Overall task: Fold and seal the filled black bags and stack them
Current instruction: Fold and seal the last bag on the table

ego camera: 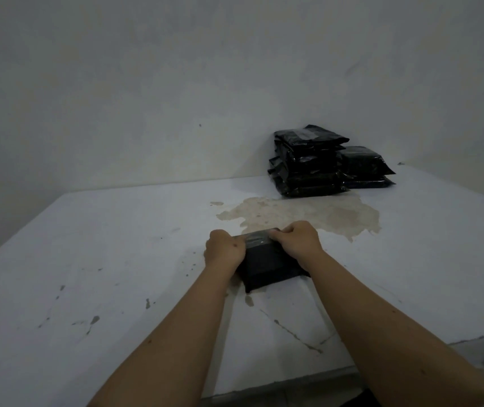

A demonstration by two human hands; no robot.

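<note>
A filled black bag (267,265) lies on the white table (88,259) in front of me. Its far edge is folded over, with a shiny strip showing between my hands. My left hand (223,250) grips the bag's left far corner with curled fingers. My right hand (295,240) grips the right far corner the same way. At the back right, against the wall, stands a tall stack of sealed black bags (308,163), with a lower stack (365,167) beside it on the right.
A large brownish stain (308,214) spreads over the table between the bag and the stacks. Small chips and scratches mark the tabletop. The table's near edge (293,383) runs along the bottom right. A pale wall (176,83) rises behind.
</note>
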